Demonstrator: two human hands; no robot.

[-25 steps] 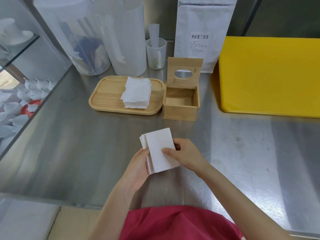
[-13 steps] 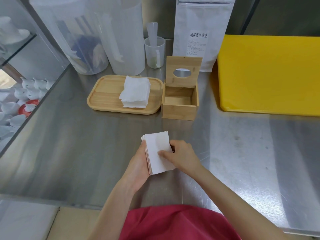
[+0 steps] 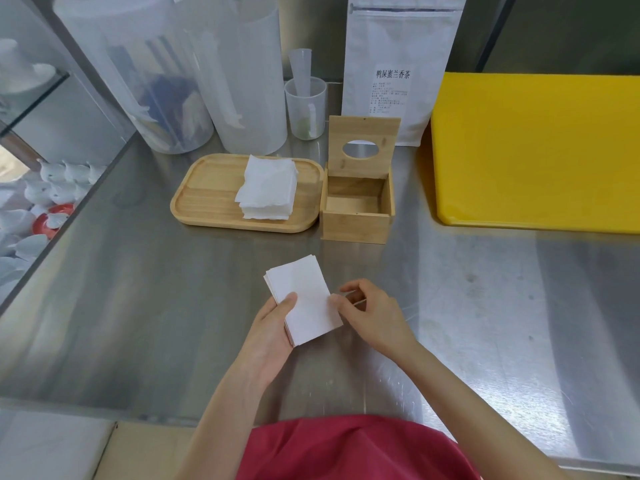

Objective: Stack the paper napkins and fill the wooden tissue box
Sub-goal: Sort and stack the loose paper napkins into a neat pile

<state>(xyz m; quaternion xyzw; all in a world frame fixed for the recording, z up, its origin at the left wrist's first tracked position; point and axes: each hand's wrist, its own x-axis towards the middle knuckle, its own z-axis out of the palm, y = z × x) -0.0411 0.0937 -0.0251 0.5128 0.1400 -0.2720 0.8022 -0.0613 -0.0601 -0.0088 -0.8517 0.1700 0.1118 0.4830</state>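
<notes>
My left hand [image 3: 270,327] holds a small stack of folded white napkins [image 3: 304,299] above the steel counter, thumb pressed on its top. My right hand [image 3: 370,313] pinches the stack's right edge with its fingertips. Farther back, a pile of white napkins [image 3: 266,188] lies on the right end of a wooden tray [image 3: 207,199]. Just right of the tray stands the wooden tissue box [image 3: 356,220], its hinged lid [image 3: 362,147] with the oval slot tipped up and its inside bare.
A yellow cutting board [image 3: 536,150] lies at the right. Behind the tray stand two tall translucent containers [image 3: 242,81], a measuring cup [image 3: 306,105] and a white pouch [image 3: 398,64]. A glass shelf edge and white cups [image 3: 52,188] are at the left.
The right hand has slid off the top of the stack to its right edge. The left thumb now rests on the top napkin.
</notes>
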